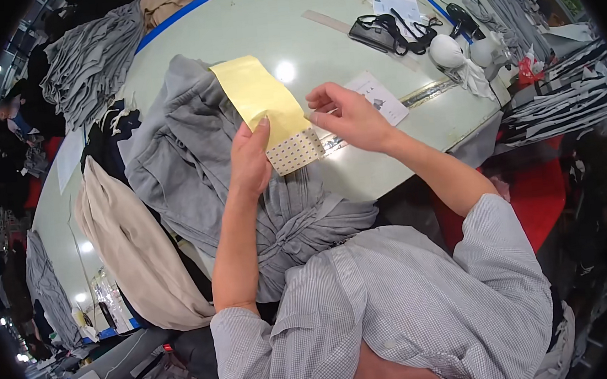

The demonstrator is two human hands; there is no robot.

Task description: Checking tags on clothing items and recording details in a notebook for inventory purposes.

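My left hand (251, 156) grips a long yellow paper strip (261, 94), thumb on top of it. At its lower end the strip carries a pale patch with rows of small dark marks, apparently a sheet of stickers (295, 151). Beside the strip's right edge is my right hand (354, 115), its thumb at or very near the paper and the other fingers curled. Whether it pinches something small, I cannot tell. Below the strip lies a bundle of grey fabric garments (192, 129), gathered and tied near my body at a knot (284, 238).
A pale table (205, 29) spans the view. To the left lie a beige cloth (132, 256) and a stack of grey fabric (93, 62). On the right are a printed paper (379, 98), a dark case with black straps (377, 34), a metal ruler (328, 22) and white cloth bundles (448, 52).
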